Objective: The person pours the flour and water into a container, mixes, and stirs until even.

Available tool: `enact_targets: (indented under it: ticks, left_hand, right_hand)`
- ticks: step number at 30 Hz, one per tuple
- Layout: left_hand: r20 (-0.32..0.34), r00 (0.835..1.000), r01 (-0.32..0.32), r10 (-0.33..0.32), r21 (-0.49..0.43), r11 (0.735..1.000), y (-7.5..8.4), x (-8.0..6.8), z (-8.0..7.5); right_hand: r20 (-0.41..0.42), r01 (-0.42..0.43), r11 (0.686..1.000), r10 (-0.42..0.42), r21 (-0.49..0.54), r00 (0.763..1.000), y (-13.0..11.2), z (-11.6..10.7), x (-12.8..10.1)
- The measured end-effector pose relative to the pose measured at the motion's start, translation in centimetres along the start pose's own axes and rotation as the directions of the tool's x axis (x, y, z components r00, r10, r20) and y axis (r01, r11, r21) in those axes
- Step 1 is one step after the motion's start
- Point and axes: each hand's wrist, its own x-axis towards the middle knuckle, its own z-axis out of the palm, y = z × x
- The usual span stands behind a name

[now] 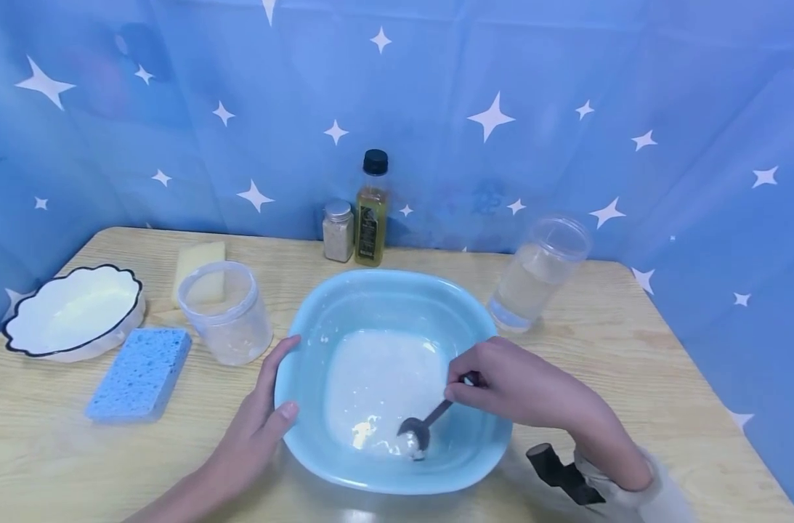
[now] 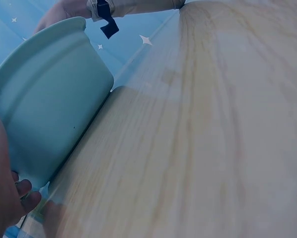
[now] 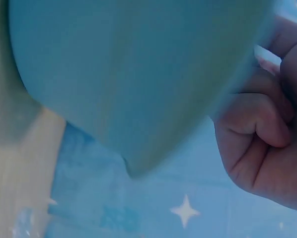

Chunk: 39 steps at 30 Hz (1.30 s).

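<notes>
A light blue basin [image 1: 318, 319] sits on the wooden table [image 1: 632, 363] with white liquid [image 1: 383, 378] in its bottom. My right hand [image 1: 508, 381] pinches the handle of a dark spoon [image 1: 423, 428], whose bowl dips into the liquid near the basin's front. My left hand [image 1: 266, 418] holds the basin's left rim, thumb on the lip. The left wrist view shows the basin's outer wall [image 2: 49, 104] close up with my fingers [image 2: 24, 191] at its base. The right wrist view shows the basin's wall [image 3: 138, 74] and my curled fingers [image 3: 258, 134].
A clear jar of water [image 1: 537, 272] stands right of the basin. An oil bottle [image 1: 372, 209] and a spice shaker [image 1: 338, 231] stand behind it. To the left are a clear tub [image 1: 227, 312], yellow sponge [image 1: 200, 261], blue sponge [image 1: 140, 374] and white scalloped dish [image 1: 73, 312].
</notes>
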Motion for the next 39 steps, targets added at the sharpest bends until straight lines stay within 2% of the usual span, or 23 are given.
enact_targets:
  ticks: [2,6,10,14,17,20,27,32,35,39]
  left_hand:
    - [-0.004,1.0,-0.002,0.002,0.006,1.0,0.0,0.0,0.0]
    - [-0.015,1.0,0.005,-0.005,0.025,1.0,0.2,0.1,-0.1]
    - [-0.014,1.0,0.01,-0.01,0.031,0.999,0.4,0.2,-0.1]
    - [-0.007,1.0,0.008,-0.008,0.03,1.0,0.4,0.4,-0.1]
    - [-0.008,1.0,0.011,-0.011,0.035,0.999,0.6,0.4,-0.1]
    - [-0.007,1.0,0.011,-0.011,0.039,0.999,0.6,0.6,-0.2]
    - [0.005,1.0,0.001,-0.002,0.034,0.999,0.4,0.8,-0.1]
    - [0.016,1.0,0.004,-0.004,0.012,1.0,0.5,0.9,0.1]
    - [0.016,1.0,0.023,-0.023,0.001,1.0,0.6,0.6,0.1]
    - [-0.001,0.999,0.045,-0.045,0.038,0.998,0.6,0.1,0.2]
  right_hand:
    - [-0.02,0.005,1.0,-0.005,-0.014,1.0,-0.2,0.6,0.7]
    - [-0.106,-0.008,0.994,-0.004,-0.113,0.994,-0.5,1.7,1.8]
    - [-0.232,-0.095,0.971,0.042,-0.22,0.972,-0.4,1.6,1.9]
    - [-0.302,-0.184,0.946,0.098,-0.268,0.948,-0.1,0.2,0.9]
    - [-0.301,-0.207,0.935,0.116,-0.289,0.947,0.1,-0.9,-0.2]
    - [-0.259,-0.193,0.941,0.119,-0.28,0.958,0.1,-1.6,-1.2]
    - [-0.107,-0.052,0.988,0.037,-0.144,0.994,0.1,-1.5,-1.7]
    - [-0.052,0.019,0.999,-0.022,-0.046,0.998,0.2,-0.3,-0.5]
    - [-0.067,-0.011,1.0,0.009,-0.029,0.998,0.5,0.3,0.4]
    - [-0.151,-0.111,0.99,0.097,-0.09,0.984,1.3,0.0,0.6]
